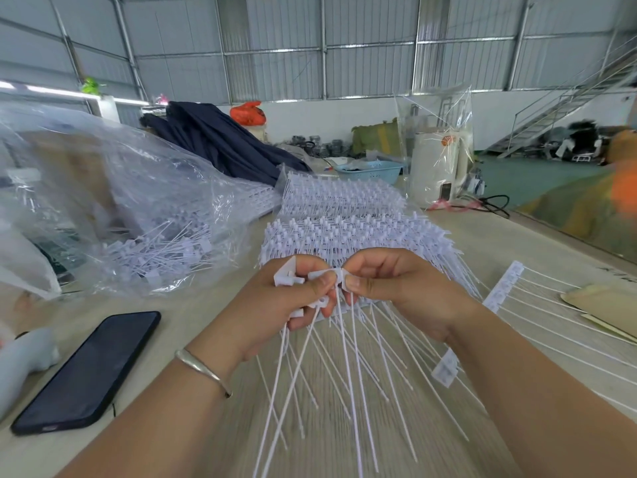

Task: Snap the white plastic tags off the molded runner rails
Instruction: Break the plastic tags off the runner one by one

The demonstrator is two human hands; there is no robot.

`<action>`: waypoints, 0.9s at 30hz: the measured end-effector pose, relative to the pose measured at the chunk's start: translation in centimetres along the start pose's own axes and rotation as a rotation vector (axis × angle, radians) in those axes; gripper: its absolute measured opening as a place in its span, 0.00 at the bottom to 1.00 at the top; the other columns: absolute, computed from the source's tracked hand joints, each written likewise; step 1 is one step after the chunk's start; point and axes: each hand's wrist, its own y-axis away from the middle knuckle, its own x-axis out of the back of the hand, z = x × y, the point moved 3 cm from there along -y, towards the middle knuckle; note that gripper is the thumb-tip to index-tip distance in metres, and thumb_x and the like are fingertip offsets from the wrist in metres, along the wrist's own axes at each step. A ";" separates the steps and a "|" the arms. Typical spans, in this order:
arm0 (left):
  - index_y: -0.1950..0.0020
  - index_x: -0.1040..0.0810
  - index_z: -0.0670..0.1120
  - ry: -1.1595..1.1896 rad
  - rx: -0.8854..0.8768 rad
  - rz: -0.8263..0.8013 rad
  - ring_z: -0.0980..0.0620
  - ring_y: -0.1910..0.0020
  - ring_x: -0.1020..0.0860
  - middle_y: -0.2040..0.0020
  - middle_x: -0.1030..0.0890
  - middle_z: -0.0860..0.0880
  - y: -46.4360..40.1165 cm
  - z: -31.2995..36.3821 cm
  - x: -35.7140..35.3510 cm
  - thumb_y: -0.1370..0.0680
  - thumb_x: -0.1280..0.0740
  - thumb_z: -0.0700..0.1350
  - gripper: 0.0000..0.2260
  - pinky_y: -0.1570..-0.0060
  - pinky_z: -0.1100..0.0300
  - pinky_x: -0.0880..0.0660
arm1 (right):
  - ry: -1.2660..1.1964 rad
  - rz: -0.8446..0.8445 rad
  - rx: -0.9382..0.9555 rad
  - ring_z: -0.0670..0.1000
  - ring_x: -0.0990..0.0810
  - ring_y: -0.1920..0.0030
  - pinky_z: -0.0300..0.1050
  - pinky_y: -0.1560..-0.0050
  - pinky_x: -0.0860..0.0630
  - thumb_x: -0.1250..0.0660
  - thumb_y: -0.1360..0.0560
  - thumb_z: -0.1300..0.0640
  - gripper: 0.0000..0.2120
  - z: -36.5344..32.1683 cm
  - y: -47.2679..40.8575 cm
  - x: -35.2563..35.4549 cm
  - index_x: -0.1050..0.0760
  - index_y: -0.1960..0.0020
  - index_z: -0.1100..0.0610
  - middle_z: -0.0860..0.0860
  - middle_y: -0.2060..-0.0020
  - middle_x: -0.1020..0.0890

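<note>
My left hand (293,298) grips a bundle of loose white tags (287,276), their thin tails hanging down toward me. My right hand (386,281) pinches one white tag (341,274) between thumb and forefinger, right beside my left thumb. Both hands hover over the near edge of a stack of molded runner rails (355,236) full of tags. A second stack of rails (341,194) lies just behind it. Another rail with long tails (505,286) lies on the table to the right.
A clear plastic bag (113,201) holding loose tags sits at the left. A black phone (88,370) lies at the near left on the wooden table (193,315). A white kettle in plastic (439,167) and a blue basket (370,170) stand behind.
</note>
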 end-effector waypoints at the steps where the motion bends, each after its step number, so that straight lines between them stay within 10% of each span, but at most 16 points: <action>1: 0.65 0.20 0.51 -0.020 0.007 0.000 0.56 0.79 0.35 0.70 0.23 0.48 0.0 0.0 0.1 0.23 0.32 0.47 0.10 0.76 0.68 0.38 | -0.011 0.007 -0.003 0.50 0.21 0.60 0.39 0.51 0.25 0.29 0.29 0.57 0.06 0.2 0.0 -0.1 0.19 0.55 0.59 0.55 0.64 0.19; 7: 0.64 0.19 0.49 -0.556 -0.016 0.288 0.55 0.72 0.23 0.70 0.19 0.52 -0.1 0.2 0.9 0.22 0.32 0.46 0.10 0.73 0.67 0.31 | 0.101 0.284 0.005 0.48 0.24 0.67 0.39 0.61 0.28 0.27 0.29 0.62 0.03 0.5 -0.2 -0.4 0.19 0.60 0.62 0.56 0.70 0.20; 13: 0.60 0.21 0.41 -0.845 -0.047 0.416 0.48 0.68 0.23 0.68 0.21 0.45 -0.4 -0.2 -0.4 0.25 0.33 0.41 0.05 0.70 0.58 0.31 | 0.725 0.604 0.164 0.50 0.24 0.65 0.45 0.58 0.29 0.28 0.29 0.59 0.07 -1.7 0.3 -1.8 0.20 0.66 0.56 0.48 0.72 0.22; 20: 0.65 0.24 0.38 -0.790 -0.079 0.567 0.47 0.69 0.25 0.71 0.23 0.44 -0.2 -0.1 -1.2 0.26 0.33 0.39 0.08 0.70 0.56 0.34 | 1.249 0.443 0.157 0.52 0.26 0.55 0.47 0.47 0.38 0.47 0.28 0.54 0.17 -3.0 0.3 -4.7 0.19 0.57 0.53 0.48 0.62 0.20; 27: 0.65 0.25 0.37 -0.761 -0.021 0.540 0.44 0.67 0.25 0.69 0.23 0.41 -0.2 -0.4 -1.1 0.27 0.34 0.36 0.07 0.69 0.54 0.36 | 0.979 0.441 0.175 0.49 0.26 0.53 0.48 0.44 0.36 0.37 0.26 0.61 0.11 -2.2 0.1 -4.5 0.18 0.53 0.49 0.46 0.60 0.20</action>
